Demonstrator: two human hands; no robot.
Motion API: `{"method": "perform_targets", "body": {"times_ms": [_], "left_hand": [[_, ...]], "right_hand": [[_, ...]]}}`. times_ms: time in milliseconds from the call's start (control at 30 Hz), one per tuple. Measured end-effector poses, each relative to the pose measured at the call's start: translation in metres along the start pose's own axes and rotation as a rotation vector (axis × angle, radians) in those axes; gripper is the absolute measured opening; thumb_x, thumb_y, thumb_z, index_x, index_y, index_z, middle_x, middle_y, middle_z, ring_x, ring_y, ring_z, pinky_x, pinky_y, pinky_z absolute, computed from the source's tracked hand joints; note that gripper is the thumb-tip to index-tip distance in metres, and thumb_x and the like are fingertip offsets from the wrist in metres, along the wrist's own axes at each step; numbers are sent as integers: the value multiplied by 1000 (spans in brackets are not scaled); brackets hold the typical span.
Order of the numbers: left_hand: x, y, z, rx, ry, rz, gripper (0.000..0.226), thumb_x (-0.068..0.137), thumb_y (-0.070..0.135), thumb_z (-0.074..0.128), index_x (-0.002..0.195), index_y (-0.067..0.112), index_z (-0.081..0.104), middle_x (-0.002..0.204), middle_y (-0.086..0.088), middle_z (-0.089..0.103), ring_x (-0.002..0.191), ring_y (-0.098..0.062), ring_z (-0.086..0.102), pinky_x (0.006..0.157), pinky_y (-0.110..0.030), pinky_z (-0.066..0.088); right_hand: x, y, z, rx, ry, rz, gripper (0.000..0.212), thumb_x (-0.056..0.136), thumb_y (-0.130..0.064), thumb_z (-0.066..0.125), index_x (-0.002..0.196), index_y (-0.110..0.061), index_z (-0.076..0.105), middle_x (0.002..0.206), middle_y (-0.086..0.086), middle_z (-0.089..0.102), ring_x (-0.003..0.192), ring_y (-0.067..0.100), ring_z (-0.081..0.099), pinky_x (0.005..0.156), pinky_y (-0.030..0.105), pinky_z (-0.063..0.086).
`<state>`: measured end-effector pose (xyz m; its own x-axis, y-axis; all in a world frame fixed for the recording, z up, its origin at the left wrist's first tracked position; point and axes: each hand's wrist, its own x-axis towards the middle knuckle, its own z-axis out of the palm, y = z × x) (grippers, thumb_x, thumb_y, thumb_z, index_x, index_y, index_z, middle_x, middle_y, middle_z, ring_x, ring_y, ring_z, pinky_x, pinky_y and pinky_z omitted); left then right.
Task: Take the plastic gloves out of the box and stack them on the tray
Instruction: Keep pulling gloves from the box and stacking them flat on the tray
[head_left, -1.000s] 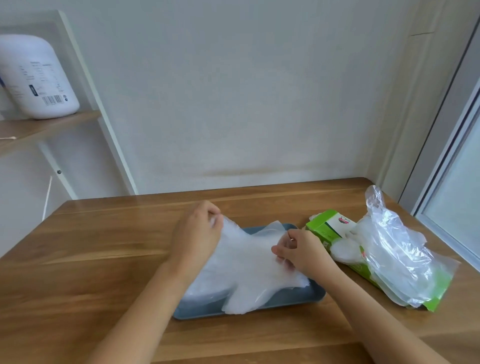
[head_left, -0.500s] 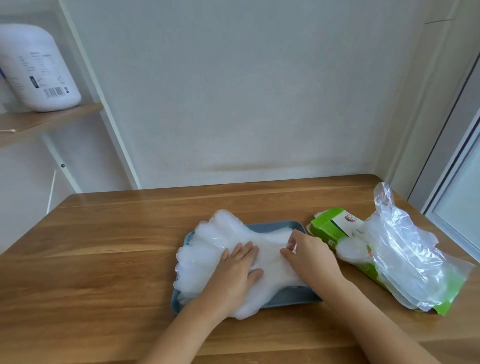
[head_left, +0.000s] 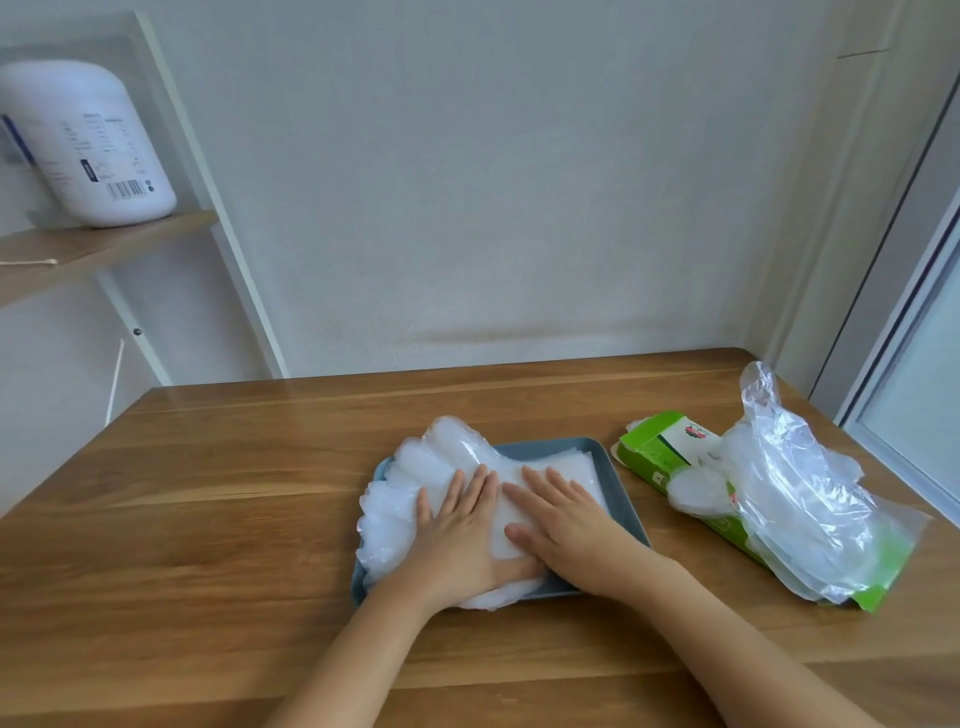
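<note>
Plastic gloves (head_left: 410, 488) on the tray (head_left: 550, 446) lie pressed under flat, released left grip (head_left: 462, 535) and right grip (head_left: 566, 525), green box (head_left: 649, 452) beside.

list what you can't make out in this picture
Head view only:
- Glove stack: its middle is covered by the left hand and right hand, so the gloves cannot be counted.
- Tray: the floor is hidden under the gloves and only the rim shows.
- Green box: the inside is hidden by crumpled clear plastic lying over it.
- White jug on the shelf: the label print is blurred and too small.
</note>
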<state>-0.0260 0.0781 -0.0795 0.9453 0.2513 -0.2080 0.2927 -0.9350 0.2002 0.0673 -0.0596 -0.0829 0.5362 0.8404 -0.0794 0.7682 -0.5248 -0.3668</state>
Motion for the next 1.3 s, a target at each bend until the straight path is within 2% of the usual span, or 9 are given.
{"method": "perform_targets", "body": {"times_ms": [133, 300, 367, 500, 600, 733, 900, 1067, 1300], "left_hand": [[-3, -3, -6, -84, -55, -74, 123, 67, 86, 50, 152, 30, -18, 157, 6, -27, 144, -18, -27, 113, -55, -16], [-6, -12, -19, -138, -128, -152, 127, 65, 81, 60, 152, 31, -16, 157, 10, -26, 144, -17, -26, 115, -52, -14], [-6, -15, -24, -153, -104, -158, 121, 68, 80, 59, 154, 29, -7, 160, 11, -16, 148, -16, -16, 118, -49, -6], [-9, -5, -35, -387, 168, -136, 83, 84, 62, 59, 149, 18, 31, 147, -4, 41, 129, -19, 41, 106, -32, 34], [-12, 16, -41, -444, 417, -13, 54, 91, 44, 61, 138, 21, 47, 142, 3, 45, 130, -13, 41, 107, -27, 33], [-15, 69, -40, -550, 438, 209, 30, 94, 33, 59, 124, 28, 57, 127, 21, 46, 117, 7, 40, 93, 1, 25], [-3, 133, -16, -657, 281, 316, 19, 91, 30, 62, 109, 31, 66, 113, 19, 59, 106, 1, 54, 92, -15, 42], [5, 175, 5, -649, 215, 393, 26, 91, 28, 62, 117, 25, 63, 122, 15, 55, 113, 3, 49, 97, -12, 36], [16, 191, 16, -618, 209, 379, 28, 92, 28, 61, 120, 25, 62, 127, 13, 52, 117, 2, 46, 94, -11, 32]], "right_hand": [[-1, 10, 0, -93, -59, 117, 87, 77, -79, 14, 151, -38, -4, 159, 3, -17, 144, 29, -20, 116, 44, -10], [-1, 8, -3, -34, -45, 149, 78, 90, -67, 34, 153, -32, 2, 160, 6, -14, 144, 33, -19, 117, 46, -6], [-9, 3, -12, 104, 10, 142, 73, 92, -58, 45, 152, -30, 14, 161, 0, -6, 147, 26, -4, 118, 40, 6], [-54, 7, -50, 149, 286, 11, 39, 95, -36, 54, 133, -30, 50, 150, -12, 35, 130, 9, 42, 101, 14, 29], [-91, 26, -84, 180, 439, 52, 22, 92, -30, 61, 114, -30, 64, 110, -18, 59, 96, -3, 55, 78, -1, 33], [-132, 66, -108, 103, 306, 185, 51, 72, -51, 75, 118, -43, 56, 123, -28, 43, 112, -6, 39, 87, 12, 28], [-165, 99, -98, -42, 153, 268, 77, 69, -45, 80, 134, -46, 40, 148, -24, 17, 134, 2, 24, 104, 24, 29], [-183, 115, -86, -3, 302, 321, 54, 79, -35, 75, 126, -45, 51, 145, -24, 30, 132, 4, 34, 104, 22, 31], [-189, 129, -84, 52, 459, 344, 10, 87, -26, 68, 89, -34, 73, 116, -27, 55, 110, 4, 54, 88, 19, 35]]}}
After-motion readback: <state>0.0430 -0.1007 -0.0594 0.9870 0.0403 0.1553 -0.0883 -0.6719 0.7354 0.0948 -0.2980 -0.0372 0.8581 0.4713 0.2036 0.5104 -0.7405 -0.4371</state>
